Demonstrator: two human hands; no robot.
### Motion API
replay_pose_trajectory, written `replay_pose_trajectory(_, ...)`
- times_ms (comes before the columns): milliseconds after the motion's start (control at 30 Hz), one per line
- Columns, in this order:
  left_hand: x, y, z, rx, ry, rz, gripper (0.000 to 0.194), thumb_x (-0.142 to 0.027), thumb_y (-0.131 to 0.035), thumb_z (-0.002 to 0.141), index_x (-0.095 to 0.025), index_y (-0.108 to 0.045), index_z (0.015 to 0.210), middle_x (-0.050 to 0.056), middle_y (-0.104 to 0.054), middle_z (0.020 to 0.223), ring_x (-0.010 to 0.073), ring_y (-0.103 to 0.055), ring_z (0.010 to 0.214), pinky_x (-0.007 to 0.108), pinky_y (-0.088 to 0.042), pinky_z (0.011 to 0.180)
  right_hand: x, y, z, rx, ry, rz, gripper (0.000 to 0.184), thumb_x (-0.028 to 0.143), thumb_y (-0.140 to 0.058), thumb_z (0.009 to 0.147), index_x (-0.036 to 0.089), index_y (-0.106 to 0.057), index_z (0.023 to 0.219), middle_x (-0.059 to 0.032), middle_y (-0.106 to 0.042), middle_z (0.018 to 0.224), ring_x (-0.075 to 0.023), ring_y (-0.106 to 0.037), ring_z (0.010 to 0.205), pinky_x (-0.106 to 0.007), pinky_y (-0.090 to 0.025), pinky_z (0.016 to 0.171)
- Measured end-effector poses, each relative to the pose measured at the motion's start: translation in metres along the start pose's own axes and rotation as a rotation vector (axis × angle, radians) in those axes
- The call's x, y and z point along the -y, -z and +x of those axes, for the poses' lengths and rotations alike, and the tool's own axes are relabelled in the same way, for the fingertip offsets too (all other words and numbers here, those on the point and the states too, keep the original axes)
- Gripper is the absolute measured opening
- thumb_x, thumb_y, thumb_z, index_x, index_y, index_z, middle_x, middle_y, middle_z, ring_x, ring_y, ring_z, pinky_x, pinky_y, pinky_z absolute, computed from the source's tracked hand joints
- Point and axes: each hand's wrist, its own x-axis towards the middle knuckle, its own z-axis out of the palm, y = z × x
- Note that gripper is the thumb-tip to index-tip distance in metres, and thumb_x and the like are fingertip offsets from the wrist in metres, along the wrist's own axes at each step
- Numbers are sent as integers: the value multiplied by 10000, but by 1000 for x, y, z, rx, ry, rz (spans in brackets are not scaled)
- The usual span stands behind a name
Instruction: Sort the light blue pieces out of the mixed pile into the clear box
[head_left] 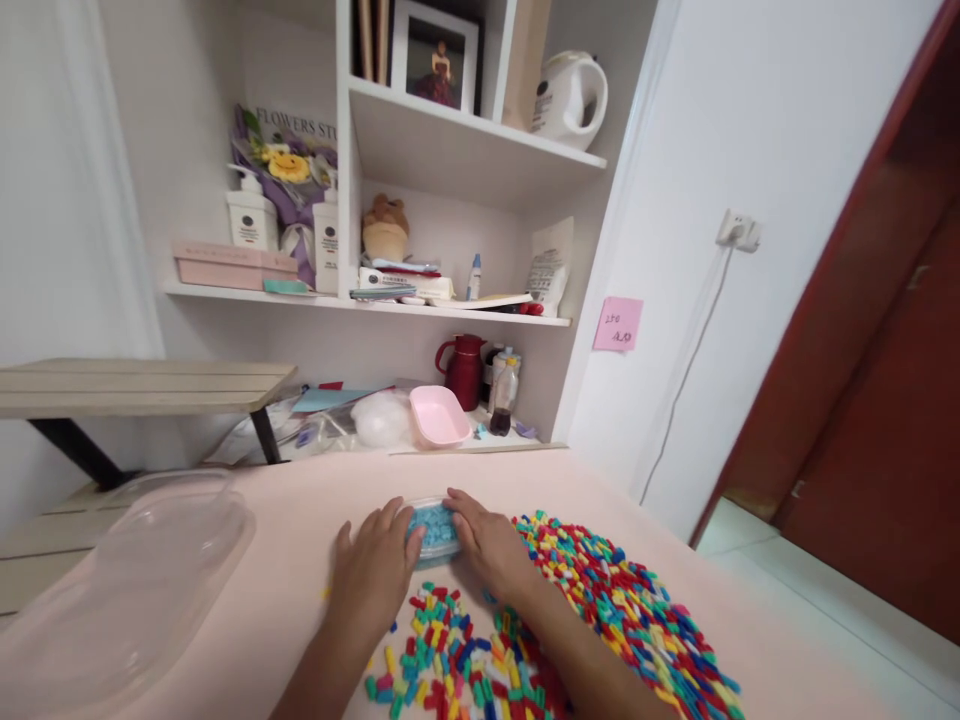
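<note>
A small clear plastic container (433, 532) full of light blue pieces sits on the pink tabletop, between my two hands. My left hand (375, 560) holds its left side, thumb and fingertips against the rim. From the right, my right hand (491, 545) grips the opposite side, fingers over the edge and thumb mostly hidden. Just below the container lies a loose scatter of small multicoloured plastic pieces (450, 655), in red, yellow, green, blue and white. A larger heap of the same pieces (622, 600) spreads to the right, partly behind my right forearm.
Large clear plastic trays or lids (172, 560) lie at the left. Beside them stands a slatted wooden stand (142, 385) with black legs. Behind the table, a pink bowl (439, 415), a red jug (463, 370) and a bottle of dark liquid (504, 398) stand under white shelves (465, 140).
</note>
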Motion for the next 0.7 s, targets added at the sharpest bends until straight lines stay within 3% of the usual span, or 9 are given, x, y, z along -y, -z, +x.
replay_pose_trajectory(100, 10, -3, 2, 11, -11, -50, 268, -418, -573, 809, -315, -662, 1039, 65, -586, 1325, 292, -477, 1272, 513, -161, 1147, -8, -4, -3, -29, 10, 153, 479, 459, -272, 995, 241, -510, 1350, -62, -467, 1452, -201, -445, 1324, -407, -344, 1125)
replay_pose_trajectory(200, 20, -2, 5, -64, -59, -236, 341, -449, -547, 823, -297, -609, 1123, 62, -544, 1322, 240, -457, 1285, 425, -287, 1127, -13, -3, -5, -39, -6, 267, 519, 511, -321, 976, 267, -415, 1425, -57, -408, 1493, -214, -362, 1380, -438, -287, 1154)
replay_pose_trajectory(400, 29, 8, 9, -203, 63, -402, 421, -459, -556, 828, -250, -547, 1194, 101, -501, 1326, 263, -398, 1322, 451, -250, 1156, -28, 6, -11, -45, -122, 435, 612, 522, -379, 956, 312, -210, 1505, -82, -321, 1539, -241, -430, 1335, -460, -378, 1077)
replay_pose_trajectory(467, 34, 9, 8, -185, 93, -402, 421, -449, -552, 833, -237, -550, 1197, 106, -505, 1326, 267, -381, 1337, 454, -225, 1165, -29, 11, -14, -68, -137, 312, 640, 524, -456, 919, 319, -257, 1491, -88, -253, 1566, -276, -401, 1353, -497, -365, 1074)
replay_pose_trajectory(567, 44, 5, 8, -161, 83, -413, 430, -438, -546, 839, -225, -549, 1213, 114, -517, 1316, 265, -403, 1319, 452, -224, 1162, -18, 20, -18, -112, -84, -7, 615, 504, -520, 883, 323, -363, 1450, -74, -228, 1575, -306, -267, 1418, -566, -218, 1129)
replay_pose_trajectory(700, 55, 1, 10, -184, 88, -457, 424, -410, -573, 823, -232, -562, 1207, 112, -538, 1316, 262, -445, 1289, 450, -256, 1143, 9, 29, -14, 30, 43, -241, 649, 480, -563, 866, 335, -351, 1461, -61, -256, 1569, -294, -193, 1444, -560, -123, 1155)
